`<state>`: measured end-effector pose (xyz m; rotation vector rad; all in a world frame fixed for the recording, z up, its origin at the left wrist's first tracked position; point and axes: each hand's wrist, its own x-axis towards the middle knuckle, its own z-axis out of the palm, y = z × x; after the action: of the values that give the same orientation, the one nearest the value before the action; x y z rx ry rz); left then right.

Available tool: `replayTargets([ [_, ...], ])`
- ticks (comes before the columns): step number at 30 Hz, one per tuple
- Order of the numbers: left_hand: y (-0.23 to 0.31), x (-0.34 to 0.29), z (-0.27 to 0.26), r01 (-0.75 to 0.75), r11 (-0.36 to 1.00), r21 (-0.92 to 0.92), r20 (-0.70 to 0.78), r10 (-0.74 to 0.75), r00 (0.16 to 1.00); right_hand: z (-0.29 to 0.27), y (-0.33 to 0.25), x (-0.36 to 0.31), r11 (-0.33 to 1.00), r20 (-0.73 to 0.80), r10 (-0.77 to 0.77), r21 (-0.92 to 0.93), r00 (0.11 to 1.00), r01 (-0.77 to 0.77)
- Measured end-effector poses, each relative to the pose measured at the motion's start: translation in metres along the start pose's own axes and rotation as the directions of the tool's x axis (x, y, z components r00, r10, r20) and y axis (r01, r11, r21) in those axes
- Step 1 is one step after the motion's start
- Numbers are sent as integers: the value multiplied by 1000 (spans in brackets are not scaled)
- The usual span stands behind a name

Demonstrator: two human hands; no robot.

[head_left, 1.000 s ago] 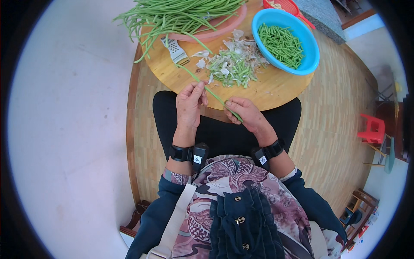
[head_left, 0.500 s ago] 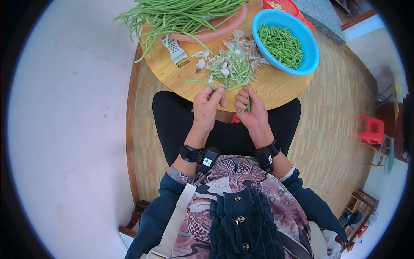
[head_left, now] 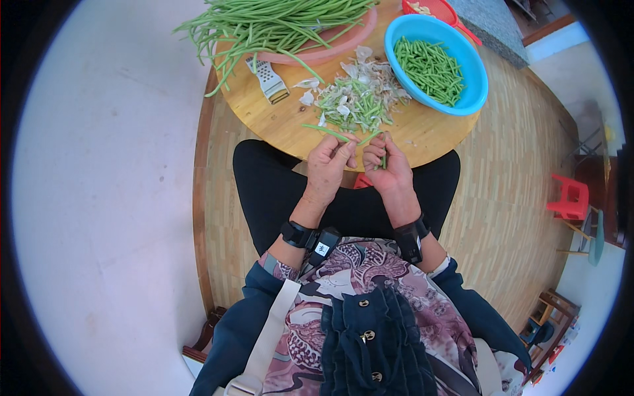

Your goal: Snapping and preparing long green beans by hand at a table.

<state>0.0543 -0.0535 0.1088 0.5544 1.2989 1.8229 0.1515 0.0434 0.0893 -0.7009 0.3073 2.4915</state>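
Both my hands are at the near edge of a round wooden table [head_left: 429, 140]. Between thumb and fingers, my left hand [head_left: 329, 164] pinches a green long bean [head_left: 322, 129], whose free end points left. Close beside it, my right hand [head_left: 387, 165] is closed around green bean pieces [head_left: 384, 160]; a short green length also shows between the two hands. Just beyond my fingers lies a pile of bean trimmings and papery garlic skins [head_left: 356, 105]. To the right, a blue basin [head_left: 477, 99] holds many short-cut bean pieces [head_left: 429, 69].
A pink basin [head_left: 356, 39] heaped with whole long beans [head_left: 277, 26] stands at the far left of the table. Near it lies a metal grater [head_left: 271, 82]. A red strainer [head_left: 449, 10] sits behind the blue basin. A red stool [head_left: 570, 198] stands off to the right.
My left hand has shifted right, closer to my right hand, and the bean has moved with it. The length reaching from it to the right hand now looks shorter. My right hand has hardly moved.
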Motion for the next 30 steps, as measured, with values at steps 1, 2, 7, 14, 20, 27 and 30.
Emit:
replayTargets([
  [1, 0, 1, -1, 10, 1000, -26, 4, -10, 1000, 1, 0, -1, 1000, 18, 7, 18, 1000, -7],
  [2, -1, 1, -2, 19, 998, -51, 8, -19, 1000, 4, -1, -3, 1000, 17, 8, 16, 1000, -8],
  [7, 0, 0, -5, 10, 986, -163, -6, -11, 1000, 9, -18, -3, 992, 74, -93, 95, 993, 86],
  [14, 6, 1, -27, 200, 959, -200, 34, -197, 980, 29, -54, -10, 853, 100, -324, -399, 941, 336],
  [20, 5, 2, -24, 256, 949, -185, 86, -244, 966, 21, -5, -19, 314, 112, 22, -944, 993, 100],
  [27, 6, 0, -25, 266, 951, -156, 87, -255, 963, 20, 12, -22, 308, 67, 140, -951, 988, 21],
  [30, 7, 0, -22, 250, 950, -189, 34, -248, 968, 11, 8, -19, 347, 89, 97, -937, 991, 50],
])
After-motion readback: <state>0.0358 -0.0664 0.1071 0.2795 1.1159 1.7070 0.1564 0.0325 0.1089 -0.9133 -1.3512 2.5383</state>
